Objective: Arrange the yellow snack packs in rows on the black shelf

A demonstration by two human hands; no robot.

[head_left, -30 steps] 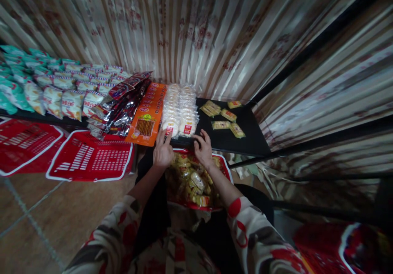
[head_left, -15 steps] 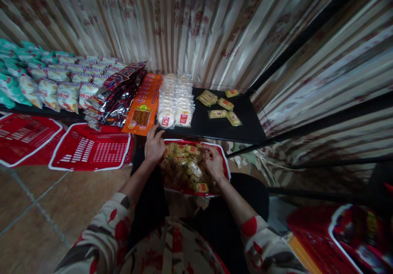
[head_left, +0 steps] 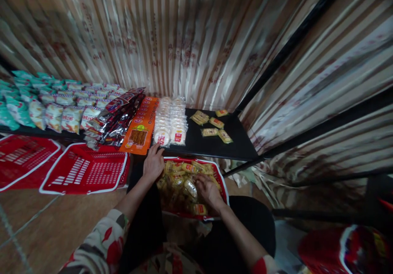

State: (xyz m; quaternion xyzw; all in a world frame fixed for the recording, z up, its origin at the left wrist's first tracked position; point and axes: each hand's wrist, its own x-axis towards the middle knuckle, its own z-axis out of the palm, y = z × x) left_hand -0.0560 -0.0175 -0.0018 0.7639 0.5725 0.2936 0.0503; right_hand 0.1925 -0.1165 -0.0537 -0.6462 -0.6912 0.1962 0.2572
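Observation:
A red basket point(head_left: 226, 190) with a white rim sits between my knees, filled with small yellow wrapped snack packets point(head_left: 179, 184). My right hand point(head_left: 210, 191) is inside it, fingers stretched out and touching the packets; nothing is visibly gripped. My left hand point(head_left: 153, 162) lies by the basket's upper left corner, its fingers extended to the front edge of the black shelf point(head_left: 211, 149), just below the clear packs of round white crackers point(head_left: 170, 122). Several more yellow packets point(head_left: 210, 132) lie loosely on the shelf's right part.
Left along the shelf stand an orange snack bag point(head_left: 139, 131), dark shiny bags point(head_left: 119, 118), white bags point(head_left: 72, 118) and green bags point(head_left: 18, 110). Red baskets point(head_left: 89, 169) sit below. Black rack bars point(head_left: 294, 141) slant on the right, near another red basket point(head_left: 322, 245). A striped curtain point(head_left: 138, 41) hangs behind.
The view has tilted, so the shelf and basket appear lower. My right hand has shifted inward over the packets, its curled fingers now stretched out. My left hand stays at the shelf edge.

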